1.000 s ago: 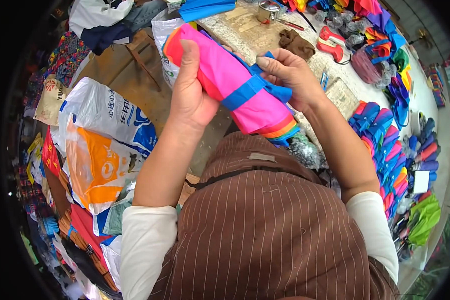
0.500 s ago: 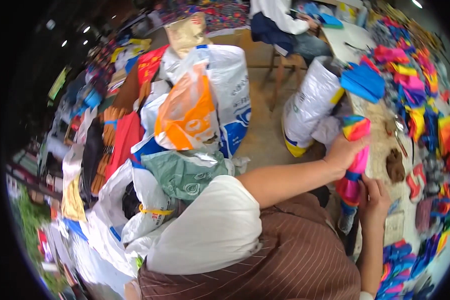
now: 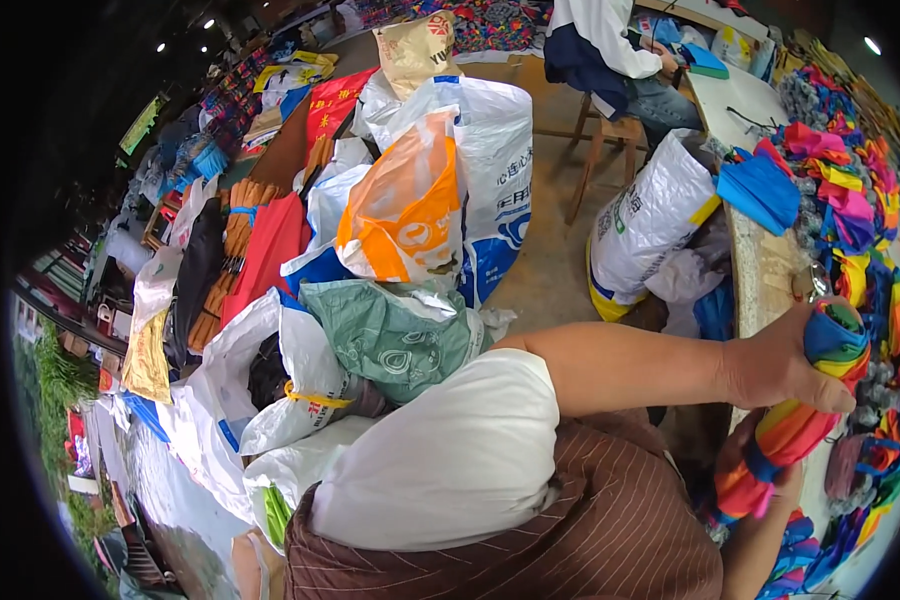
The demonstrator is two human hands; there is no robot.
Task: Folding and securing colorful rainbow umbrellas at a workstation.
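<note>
The left grip (image 3: 785, 362) is closed round the upper part of the umbrella (image 3: 796, 428), its thumb laid across the rainbow cloth. The right grip (image 3: 787, 487) lies lower, behind the roll, with skin showing on both sides; its fingers are mostly hidden, so I cannot tell how tightly it is closed. The umbrella's long axis slants between the two: a short end juts ahead and rightward past the left grip, while the greater length runs back toward the body and leftward, across the right grip. The blue band (image 3: 762, 466) round the roll sits much nearer the right grip than the left. Just beyond the left grip, ahead and to its right, the tabletop (image 3: 755, 275) passes partly beneath the umbrella in view, bearing a heap of coloured cloth (image 3: 850, 215) and, at its near edge, a folded blue piece (image 3: 760, 192). Left of the left grip and ahead stands a white sack (image 3: 645, 225); farther left are the green bag (image 3: 395, 345) and the orange one (image 3: 400, 205), well apart from either grip.
</note>
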